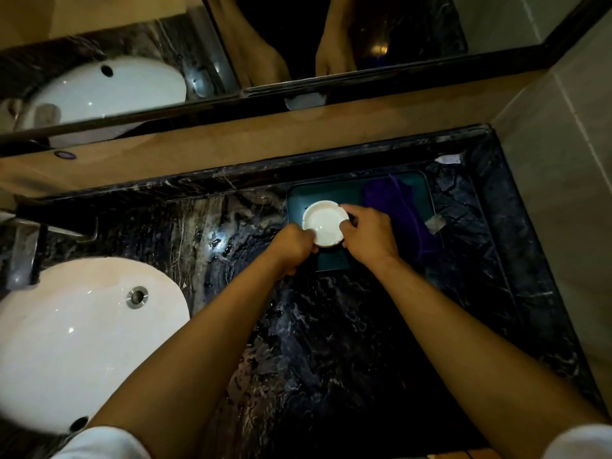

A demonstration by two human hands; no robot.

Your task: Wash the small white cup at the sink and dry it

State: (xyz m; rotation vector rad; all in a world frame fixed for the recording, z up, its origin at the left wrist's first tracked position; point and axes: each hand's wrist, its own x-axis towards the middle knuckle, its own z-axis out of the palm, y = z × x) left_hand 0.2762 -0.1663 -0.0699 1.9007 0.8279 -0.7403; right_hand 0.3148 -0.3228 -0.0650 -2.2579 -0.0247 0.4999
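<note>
The small white cup [324,223] is round and shallow, with a notched rim, its opening facing up. It is held over the left part of a dark teal tray [334,192] on the black marble counter. My left hand [293,248] grips its near-left rim with the fingertips. My right hand [369,235] closes around its right side. A purple cloth [402,213] lies in the right half of the tray, just beyond my right hand. The white oval sink [82,346] is at the lower left, apart from both hands.
A chrome tap [25,250] stands at the sink's far left edge, and a metal drain [136,296] sits in the basin. A mirror [298,38] runs along the back wall above a tan ledge. A tiled wall [563,193] closes the counter on the right.
</note>
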